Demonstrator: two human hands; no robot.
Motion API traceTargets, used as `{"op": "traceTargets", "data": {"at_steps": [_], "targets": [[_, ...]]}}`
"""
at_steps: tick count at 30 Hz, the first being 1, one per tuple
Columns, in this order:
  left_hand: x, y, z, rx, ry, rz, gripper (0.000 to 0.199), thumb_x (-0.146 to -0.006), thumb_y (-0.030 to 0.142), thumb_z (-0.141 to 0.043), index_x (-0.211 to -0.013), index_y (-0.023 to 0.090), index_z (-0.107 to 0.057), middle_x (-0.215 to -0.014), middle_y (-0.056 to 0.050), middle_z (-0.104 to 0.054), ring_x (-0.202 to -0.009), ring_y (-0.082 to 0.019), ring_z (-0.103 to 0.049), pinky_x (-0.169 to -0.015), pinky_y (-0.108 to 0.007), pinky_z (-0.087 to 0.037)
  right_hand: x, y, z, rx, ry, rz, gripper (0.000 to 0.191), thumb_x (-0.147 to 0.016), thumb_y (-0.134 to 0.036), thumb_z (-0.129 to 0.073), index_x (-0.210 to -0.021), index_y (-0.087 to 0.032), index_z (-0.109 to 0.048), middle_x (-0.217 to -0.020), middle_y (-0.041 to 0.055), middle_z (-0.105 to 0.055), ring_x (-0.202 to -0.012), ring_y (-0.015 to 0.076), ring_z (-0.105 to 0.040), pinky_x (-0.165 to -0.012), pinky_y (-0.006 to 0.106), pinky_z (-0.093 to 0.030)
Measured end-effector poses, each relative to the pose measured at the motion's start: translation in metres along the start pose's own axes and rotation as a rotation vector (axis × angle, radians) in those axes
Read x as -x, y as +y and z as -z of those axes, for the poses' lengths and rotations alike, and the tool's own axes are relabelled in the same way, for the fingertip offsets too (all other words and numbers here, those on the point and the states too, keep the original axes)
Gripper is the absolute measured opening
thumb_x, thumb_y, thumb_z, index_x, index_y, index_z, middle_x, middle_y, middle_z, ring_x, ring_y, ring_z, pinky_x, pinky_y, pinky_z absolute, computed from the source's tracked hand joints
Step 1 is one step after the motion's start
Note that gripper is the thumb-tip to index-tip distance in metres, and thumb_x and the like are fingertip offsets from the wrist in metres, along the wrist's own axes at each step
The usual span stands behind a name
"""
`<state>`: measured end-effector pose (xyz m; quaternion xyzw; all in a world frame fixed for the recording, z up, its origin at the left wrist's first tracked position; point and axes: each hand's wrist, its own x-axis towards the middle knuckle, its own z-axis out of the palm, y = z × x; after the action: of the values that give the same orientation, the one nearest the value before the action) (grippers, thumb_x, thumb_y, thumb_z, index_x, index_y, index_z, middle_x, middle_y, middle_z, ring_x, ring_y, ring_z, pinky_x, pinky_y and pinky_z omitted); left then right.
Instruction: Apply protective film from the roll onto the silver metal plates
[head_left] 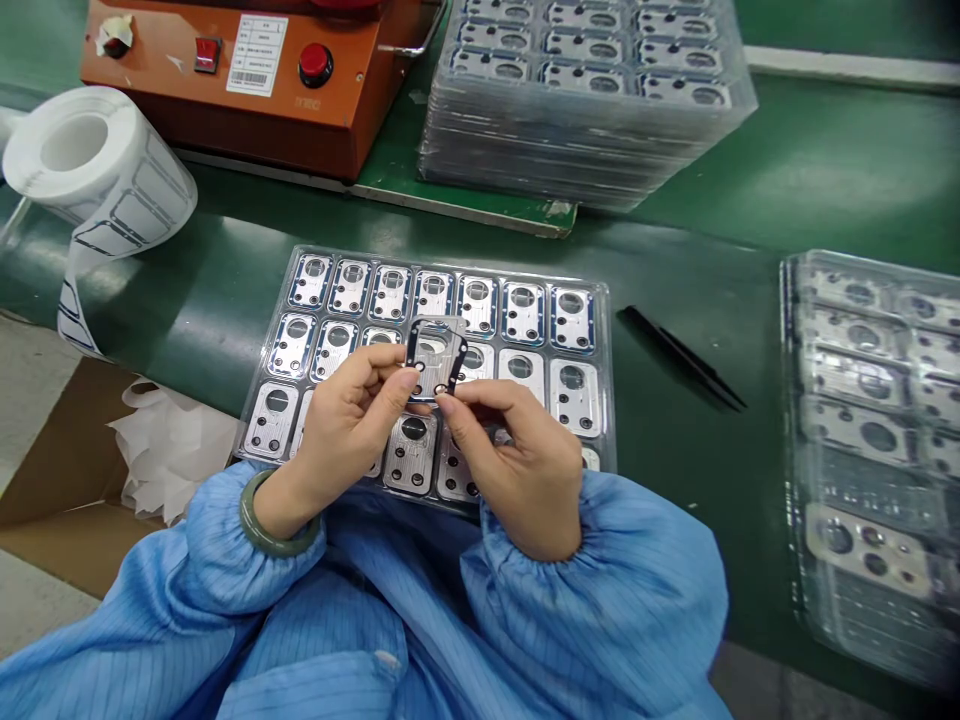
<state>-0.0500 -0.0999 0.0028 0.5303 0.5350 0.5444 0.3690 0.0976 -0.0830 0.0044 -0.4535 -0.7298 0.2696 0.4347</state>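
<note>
Between my hands is a small metal plate (436, 362) with a black frame-shaped strip along its edge and a few holes. My left hand (358, 405) pinches its left side between thumb and fingers. At the lower right corner of the plate, my right hand (517, 440) grips with thumb and forefinger. Just below lies a clear plastic tray (606, 375) with rows of similar plates; those in the back row carry blue-edged frames, while front ones look bare. My hands and sleeves hide part of the tray's front rows.
Black tweezers (682, 357) lie right of the tray. A label roll (112, 170) and an orange machine (300, 110) with red buttons stand back left. Stacked trays (585, 130) rise behind; more trays (870, 480) sit at right. A cardboard box (82, 470) holds white backing paper (169, 445).
</note>
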Motion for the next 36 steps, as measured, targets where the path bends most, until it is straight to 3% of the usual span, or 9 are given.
{"op": "traceTargets", "data": {"at_steps": [9,16,23,30,36], "targets": [[0.0006,0.002,0.0014,-0.102,0.023,-0.101,0.007,-0.092,0.025,-0.051,-0.094,0.019,-0.055,-0.07,0.002,-0.061,-0.053,-0.007,-0.055,-0.048,-0.019,-0.047,0.0014,0.0012,0.0007,0.023,-0.029,0.026,0.005,-0.087,-0.018,-0.061,-0.085,-0.023,-0.061,-0.078,-0.0006,-0.067,-0.064,0.0131,-0.063,-0.06,0.025,-0.051],[-0.0002,0.0029,0.0042,-0.238,0.136,-0.178,0.011,-0.093,0.027,-0.049,-0.09,0.02,-0.057,-0.07,0.002,-0.057,-0.058,-0.008,-0.052,-0.053,-0.021,-0.045,0.002,0.0047,0.0004,-0.008,-0.104,0.146,0.008,-0.088,-0.016,-0.06,-0.09,-0.023,-0.059,-0.079,0.0001,-0.067,-0.07,0.0137,-0.064,-0.063,0.026,-0.051],[0.0012,0.0039,0.0063,-0.289,0.126,-0.205,0.015,-0.094,0.026,-0.045,-0.09,0.021,-0.058,-0.073,0.001,-0.059,-0.064,-0.01,-0.054,-0.058,-0.024,-0.045,0.0008,0.0047,-0.0001,-0.034,-0.115,0.174,0.009,-0.086,-0.014,-0.061,-0.088,-0.022,-0.06,-0.077,-0.0004,-0.067,-0.068,0.013,-0.064,-0.063,0.025,-0.051],[0.0018,0.0015,0.0052,-0.334,0.194,-0.265,0.015,-0.096,0.027,-0.042,-0.098,0.022,-0.055,-0.083,-0.002,-0.062,-0.069,-0.011,-0.057,-0.063,-0.025,-0.047,0.0008,0.0037,0.0001,-0.039,-0.108,0.172,0.007,-0.086,-0.015,-0.061,-0.088,-0.022,-0.061,-0.077,0.0001,-0.068,-0.068,0.014,-0.065,-0.062,0.026,-0.052],[0.0015,0.0023,0.0072,-0.399,0.228,-0.283,0.018,-0.096,0.027,-0.039,-0.088,0.021,-0.055,-0.074,0.0,-0.06,-0.063,-0.01,-0.055,-0.058,-0.023,-0.046,0.0013,0.0014,0.0009,-0.062,-0.151,0.161,0.005,-0.087,-0.018,-0.061,-0.085,-0.022,-0.061,-0.075,-0.0001,-0.068,-0.066,0.0138,-0.065,-0.061,0.025,-0.052]]}}
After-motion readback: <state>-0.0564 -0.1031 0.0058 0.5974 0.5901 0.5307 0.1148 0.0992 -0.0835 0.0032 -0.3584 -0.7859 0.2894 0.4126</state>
